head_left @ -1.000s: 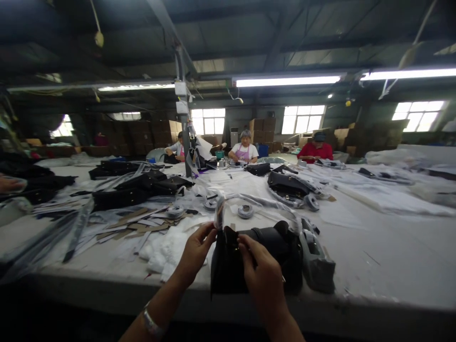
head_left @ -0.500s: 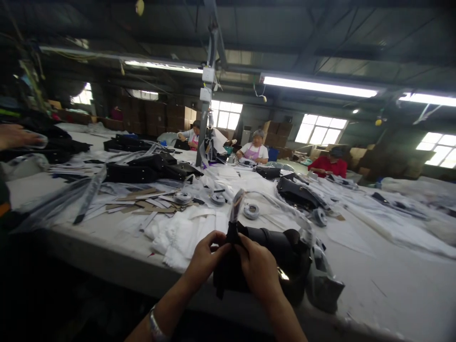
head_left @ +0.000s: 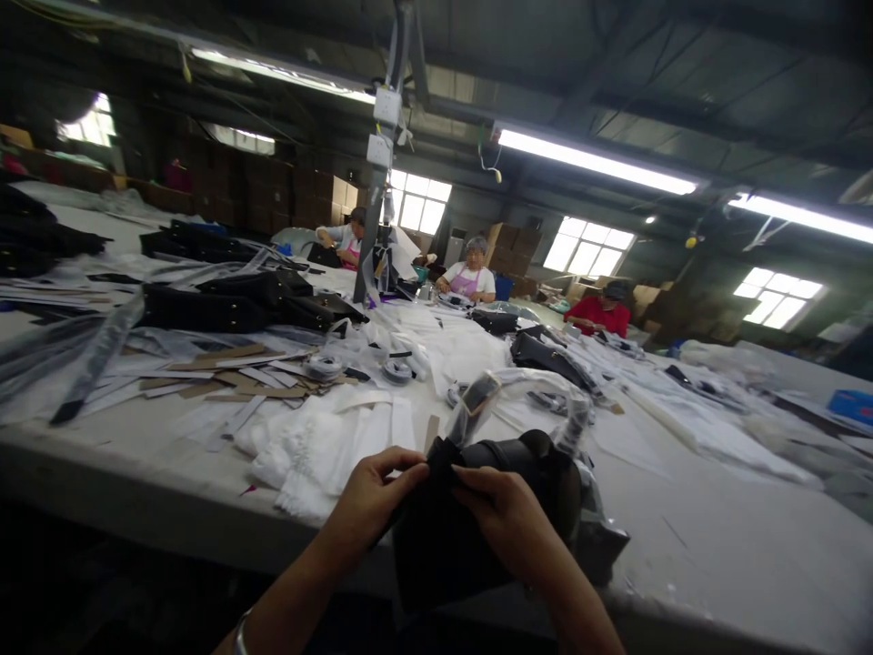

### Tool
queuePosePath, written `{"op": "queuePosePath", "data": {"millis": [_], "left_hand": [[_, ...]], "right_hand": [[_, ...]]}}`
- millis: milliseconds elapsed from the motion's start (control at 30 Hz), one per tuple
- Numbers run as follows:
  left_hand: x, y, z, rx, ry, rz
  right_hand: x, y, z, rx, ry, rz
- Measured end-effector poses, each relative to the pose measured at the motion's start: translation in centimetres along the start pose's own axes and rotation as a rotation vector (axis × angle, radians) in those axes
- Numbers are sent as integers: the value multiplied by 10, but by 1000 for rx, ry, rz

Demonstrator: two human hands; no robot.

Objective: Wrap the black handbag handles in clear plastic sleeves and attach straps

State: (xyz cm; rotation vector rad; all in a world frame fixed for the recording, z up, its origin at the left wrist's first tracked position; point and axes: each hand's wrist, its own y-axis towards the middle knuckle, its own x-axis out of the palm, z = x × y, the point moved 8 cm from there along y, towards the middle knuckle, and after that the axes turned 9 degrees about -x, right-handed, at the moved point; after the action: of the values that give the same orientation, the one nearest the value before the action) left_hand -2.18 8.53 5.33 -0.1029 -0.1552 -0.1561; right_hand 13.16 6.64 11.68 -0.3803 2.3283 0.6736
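A black handbag [head_left: 450, 555] lies at the table's front edge, its arched handle [head_left: 525, 377] wrapped in clear plastic. My left hand [head_left: 378, 496] pinches a black strap piece by the base of the handle, thumb and forefinger pressed together. On the other side of that base, my right hand [head_left: 501, 509] has its fingers closed on the bag's black edge. The exact part under the right fingertips is hidden. A heap of white wrapping sheets [head_left: 306, 455] lies just left of the bag.
Cardboard strips [head_left: 232, 368] and rolls of tape [head_left: 324, 367] are strewn left of centre. More black bags [head_left: 205, 307] lie behind them. A metal post [head_left: 375, 209] rises from the table. Several co-workers sit across it, one in a red top [head_left: 600, 314].
My view has turned right. My hands have drawn slightly apart, and the bag is tilted, showing more of its dark front. The hand at the far left has left view.
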Motion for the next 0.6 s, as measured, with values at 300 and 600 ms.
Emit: {"op": "queuePosePath", "data": {"millis": [300, 600], "left_hand": [[8, -1, 7, 87, 75, 58], [16, -2, 15, 100, 199, -87]], "right_hand": [[0, -11, -3, -19, -159, 4], [1, -13, -1, 154, -1, 157]]}}
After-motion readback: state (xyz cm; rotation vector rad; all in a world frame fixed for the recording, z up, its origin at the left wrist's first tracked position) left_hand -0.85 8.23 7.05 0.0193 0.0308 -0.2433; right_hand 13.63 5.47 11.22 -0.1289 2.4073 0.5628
